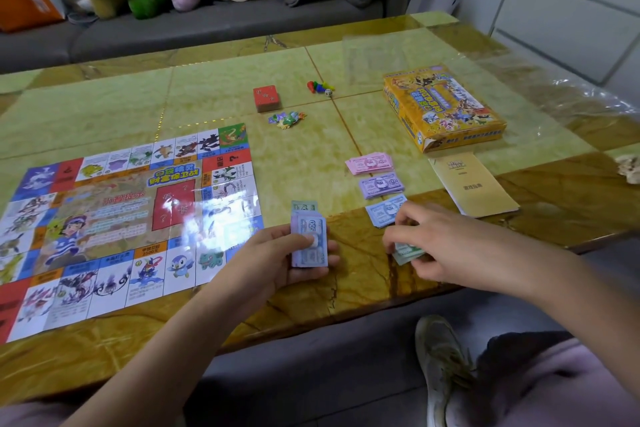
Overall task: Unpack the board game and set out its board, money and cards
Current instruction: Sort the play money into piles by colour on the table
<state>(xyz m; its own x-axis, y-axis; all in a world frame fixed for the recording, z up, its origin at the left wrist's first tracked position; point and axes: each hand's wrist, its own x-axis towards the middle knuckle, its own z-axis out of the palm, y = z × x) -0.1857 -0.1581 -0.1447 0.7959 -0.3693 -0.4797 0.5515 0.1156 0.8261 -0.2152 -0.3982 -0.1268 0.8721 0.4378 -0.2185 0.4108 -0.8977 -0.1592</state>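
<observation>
Most of your view is filled by the glossy stone-patterned table (242, 80), its square pale green slabs framed by amber veined bands. Lying flat on its left part is the game board (114, 218), a thin shiny paper sheet with fold creases and a border of small picture squares. Far to the right sits the yellow cardboard box (446, 107), flat and rectangular, with a dented near corner. Just in front of it lies a slim yellow rule booklet (474, 187). Your left hand (277, 260) curls round a stack of banknotes (309, 243), with the thumb pressed on the bluish top note, above the table's near edge. Your right hand (446, 246), fingers bent, pinches a few green notes (407, 253) low over the table. Beyond it, three fanned paper piles run in a column: pink notes (370, 163), purple notes (381, 185) and blue notes (386, 211), the last partly under your fingers. Further back stands a squared red card deck (266, 98), then a loose heap of jagged die-cut cardboard pieces (287, 118), a cluster of coloured plastic pawns (318, 86), and a small white die (328, 92) touching them.
</observation>
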